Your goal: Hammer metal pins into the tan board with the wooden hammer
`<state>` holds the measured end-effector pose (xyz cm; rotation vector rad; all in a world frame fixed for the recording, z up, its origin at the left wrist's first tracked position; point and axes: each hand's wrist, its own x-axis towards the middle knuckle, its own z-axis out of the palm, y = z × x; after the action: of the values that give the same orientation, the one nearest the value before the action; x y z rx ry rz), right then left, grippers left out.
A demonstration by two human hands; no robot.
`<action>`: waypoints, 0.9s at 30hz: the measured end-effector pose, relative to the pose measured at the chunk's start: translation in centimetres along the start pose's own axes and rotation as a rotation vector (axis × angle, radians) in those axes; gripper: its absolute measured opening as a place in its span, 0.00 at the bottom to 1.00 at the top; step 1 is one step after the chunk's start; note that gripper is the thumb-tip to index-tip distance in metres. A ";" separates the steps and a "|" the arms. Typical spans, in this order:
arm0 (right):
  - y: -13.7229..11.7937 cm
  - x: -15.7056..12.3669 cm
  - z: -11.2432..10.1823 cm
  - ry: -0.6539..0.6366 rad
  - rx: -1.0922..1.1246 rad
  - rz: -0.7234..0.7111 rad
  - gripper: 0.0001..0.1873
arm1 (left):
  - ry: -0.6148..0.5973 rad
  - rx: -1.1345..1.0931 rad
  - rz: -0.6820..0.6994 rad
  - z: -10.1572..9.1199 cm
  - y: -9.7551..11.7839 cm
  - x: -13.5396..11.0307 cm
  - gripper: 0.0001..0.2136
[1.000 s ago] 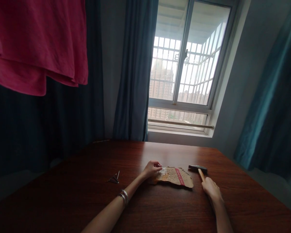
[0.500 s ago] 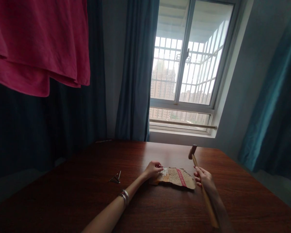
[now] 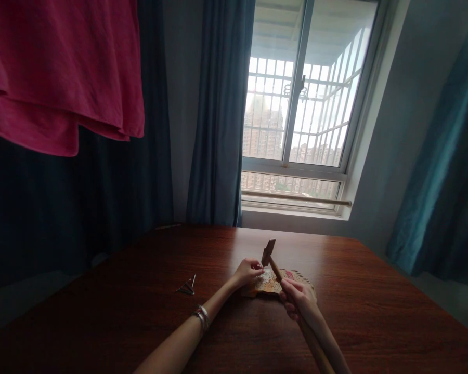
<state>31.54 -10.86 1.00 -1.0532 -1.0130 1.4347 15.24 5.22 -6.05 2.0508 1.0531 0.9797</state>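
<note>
My left hand [image 3: 247, 272] rests at the left end of a piece of patterned cardboard [image 3: 270, 283], its thumb and fingertips pinched together. What they hold is too small to make out. In my right hand [image 3: 301, 300] is a hammer [image 3: 274, 266], gripped by its wooden handle. The hammer's head hangs just above and beside my left fingertips. Dark spots and a red band mark the cardboard, whose right part is partly covered by my right hand. Left of my left forearm lie a few thin metal nails [image 3: 187, 285].
The brown wooden table [image 3: 218, 337] reaches to the wall under a barred window [image 3: 296, 114]. A pink cloth [image 3: 62, 78] hangs at upper left. Blue curtains [image 3: 220, 114] hang beside the window.
My right hand has brought the hammer left and over the cardboard, its head now close to my left fingertips. My left hand keeps its pinch in the same place.
</note>
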 end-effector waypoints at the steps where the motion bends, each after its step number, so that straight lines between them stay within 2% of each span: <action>1: 0.0 -0.1 0.3 -0.007 -0.006 -0.010 0.21 | 0.001 0.004 0.004 0.0 -0.1 0.0 0.11; 4: 0.1 -0.3 0.9 -0.024 0.001 -0.047 0.19 | 0.004 0.022 0.020 0.0 -0.3 0.1 0.11; 8: 0.2 -0.3 1.1 0.010 0.004 -0.028 0.21 | 0.007 0.040 0.024 0.1 -0.4 0.2 0.11; 12: 0.4 0.0 1.0 0.043 0.018 -0.019 0.21 | 0.007 -0.002 0.016 0.1 -0.3 0.1 0.11; 17: 0.8 0.8 0.4 0.016 0.114 0.000 0.20 | -0.001 -0.018 0.015 0.0 -0.1 0.0 0.11; 20: 0.6 0.8 0.2 -0.042 0.274 0.075 0.22 | -0.002 -0.014 0.014 -0.1 0.0 -0.1 0.12; 23: -0.1 0.0 0.0 -0.132 0.451 0.070 0.28 | -0.008 -0.007 0.026 -0.2 0.1 -0.2 0.12; 27: -0.9 -1.3 0.0 -0.223 0.498 0.139 0.28 | -0.004 0.021 0.011 -0.2 0.3 -0.1 0.12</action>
<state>31.83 -12.10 1.98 -0.6175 -0.6858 1.8290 15.15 5.00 -5.81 2.0772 1.0556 0.9731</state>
